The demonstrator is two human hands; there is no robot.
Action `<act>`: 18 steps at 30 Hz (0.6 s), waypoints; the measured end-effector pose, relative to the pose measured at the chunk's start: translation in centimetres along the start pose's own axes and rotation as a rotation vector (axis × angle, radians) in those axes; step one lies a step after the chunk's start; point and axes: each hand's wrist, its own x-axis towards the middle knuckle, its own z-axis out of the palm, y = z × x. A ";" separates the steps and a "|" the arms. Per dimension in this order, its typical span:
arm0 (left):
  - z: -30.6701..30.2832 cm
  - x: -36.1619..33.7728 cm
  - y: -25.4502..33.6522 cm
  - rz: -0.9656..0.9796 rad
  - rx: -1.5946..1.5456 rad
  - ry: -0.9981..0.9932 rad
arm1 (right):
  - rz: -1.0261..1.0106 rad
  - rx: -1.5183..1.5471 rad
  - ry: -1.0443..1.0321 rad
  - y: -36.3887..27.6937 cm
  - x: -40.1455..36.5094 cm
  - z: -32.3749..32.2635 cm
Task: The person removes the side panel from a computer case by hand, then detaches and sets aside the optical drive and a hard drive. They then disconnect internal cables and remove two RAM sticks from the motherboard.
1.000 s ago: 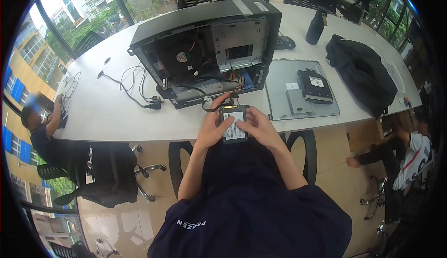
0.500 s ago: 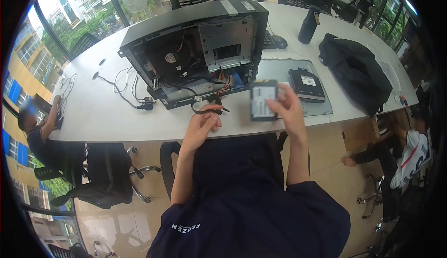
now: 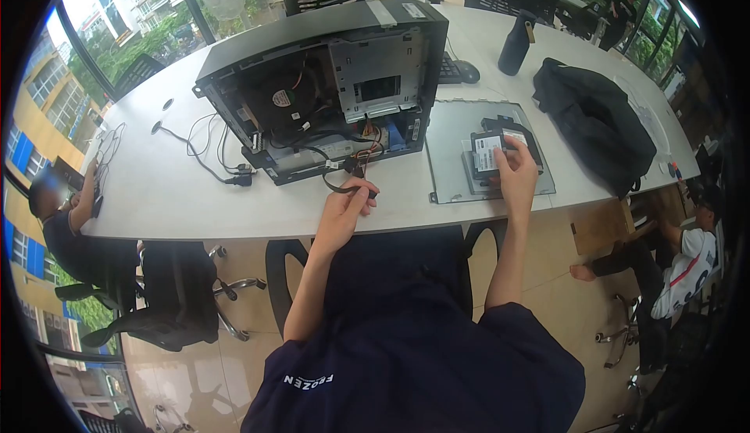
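My right hand (image 3: 517,177) pinches a small flat drive (image 3: 486,154) with a white label, held low over a grey metal panel (image 3: 451,187) on the table. Behind it and partly hidden by it, a black optical drive (image 3: 534,150) lies on the same panel. My left hand (image 3: 342,214) grips the end of a black cable (image 3: 336,187) that runs out of the computer case (image 3: 316,27). The case stands with its inside facing me, showing a fan (image 3: 282,98), a metal bracket (image 3: 378,62) and coloured wires.
Black cables (image 3: 205,160) lie left of the case. Behind the panel are a mouse (image 3: 467,72), part of a keyboard and a dark bottle (image 3: 516,44). A black bag (image 3: 598,117) rests at the right. People sit at the far left (image 3: 58,206) and right (image 3: 687,265).
My right hand has carried the drive rightward, from in front of the case to over the panel by the optical drive. My left hand stays on the cable, its fingers slightly shifted.
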 end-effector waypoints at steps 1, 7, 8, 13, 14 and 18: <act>-0.1 0.1 -0.1 0.020 0.012 0.005 | 0.009 0.003 0.012 0.2 -0.1 0.1; -0.1 0.8 -0.4 0.086 0.124 0.018 | -0.148 -0.225 0.054 0.9 -0.6 0.2; -0.1 1.0 -0.5 0.088 0.122 0.014 | -0.149 -0.227 0.059 1.0 -0.6 0.2; 0.3 1.5 -0.3 0.113 0.107 0.055 | -0.081 -0.140 0.035 0.0 -1.5 0.7; 0.3 1.6 -0.3 0.115 0.105 0.052 | -0.082 -0.141 0.039 0.0 -1.6 0.8; 0.4 1.8 -0.3 0.091 0.158 0.041 | -0.115 -0.104 -0.064 -0.2 -1.9 1.0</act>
